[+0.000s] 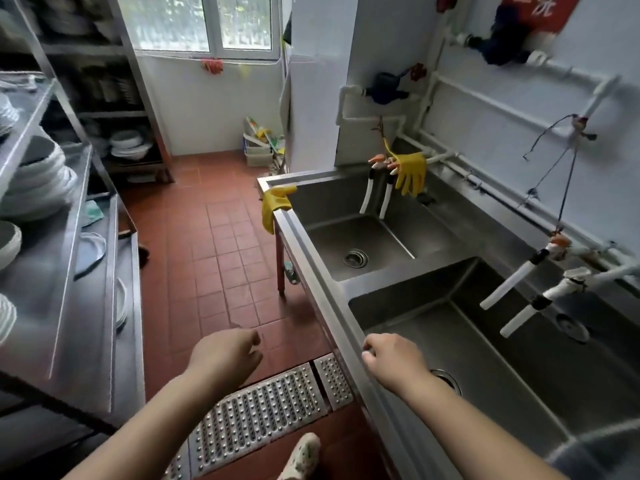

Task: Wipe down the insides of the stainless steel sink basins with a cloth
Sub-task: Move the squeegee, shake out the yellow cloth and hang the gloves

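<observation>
Hands reach forward in a narrow kitchen, seen from the head camera: the left hand (225,355) hangs over the red tile floor (225,237) with its fingers loosely curled and holding nothing, while the right hand (393,356) hovers over the front rim of the steel sink (311,251), its fingers bent downward and likewise holding nothing; whether they touch the rim cannot be told. Two basins run along the right wall, the near basin (485,358) just beyond the right hand and the far basin (349,237) behind it, each with a round drain in its floor. White taps (519,292) jut over the near basin, and a second pair of taps (375,195) hangs over the far one. One yellow glove (412,173) is draped on the pipe by the far taps; another yellow glove (273,207) hangs over the sink's far front corner. No cloth can be made out in either hand. A perforated metal grate (256,407) lies in the floor below the arms. Steel shelves (69,237) on the left carry stacked white bowls (41,181).
</observation>
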A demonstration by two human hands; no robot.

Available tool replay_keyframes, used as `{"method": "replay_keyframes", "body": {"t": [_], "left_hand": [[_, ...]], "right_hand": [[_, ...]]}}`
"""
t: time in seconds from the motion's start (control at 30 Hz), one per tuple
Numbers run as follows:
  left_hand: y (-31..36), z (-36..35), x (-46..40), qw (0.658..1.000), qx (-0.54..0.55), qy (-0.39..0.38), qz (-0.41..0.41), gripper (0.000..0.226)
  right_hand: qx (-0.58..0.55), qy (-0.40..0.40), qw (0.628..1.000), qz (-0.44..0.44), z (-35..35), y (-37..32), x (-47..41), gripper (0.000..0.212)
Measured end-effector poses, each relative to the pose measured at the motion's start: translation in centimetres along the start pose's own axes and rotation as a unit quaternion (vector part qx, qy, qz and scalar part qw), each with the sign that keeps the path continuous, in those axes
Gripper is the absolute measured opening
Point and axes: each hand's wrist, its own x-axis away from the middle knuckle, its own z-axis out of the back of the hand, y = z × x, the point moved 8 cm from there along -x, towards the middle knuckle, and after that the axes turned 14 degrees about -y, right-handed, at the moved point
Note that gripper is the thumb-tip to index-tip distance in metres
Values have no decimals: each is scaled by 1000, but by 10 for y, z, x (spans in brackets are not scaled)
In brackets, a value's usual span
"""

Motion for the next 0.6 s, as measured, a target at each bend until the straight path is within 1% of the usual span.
{"method": "replay_keyframes", "body": {"t": [0.2, 0.33, 0.47, 0.6], "left_hand": [[-12, 53, -111, 999, -34, -3, -13, 35], [-24, 102, -186, 999, -41, 2, -5, 34], [-34, 135, -250, 999, -44, 3, -3, 35], [-35, 148, -307, 999, -46, -11, -9, 34]], "right_hand": [[-19, 23, 999, -21, 47, 3, -112, 25], [-56, -2, 998, -28, 78, -2, -191, 25], [-65, 4, 998, -13, 103, -10, -244, 25], [-76, -2, 997, -29, 116, -6, -279, 26]]}}
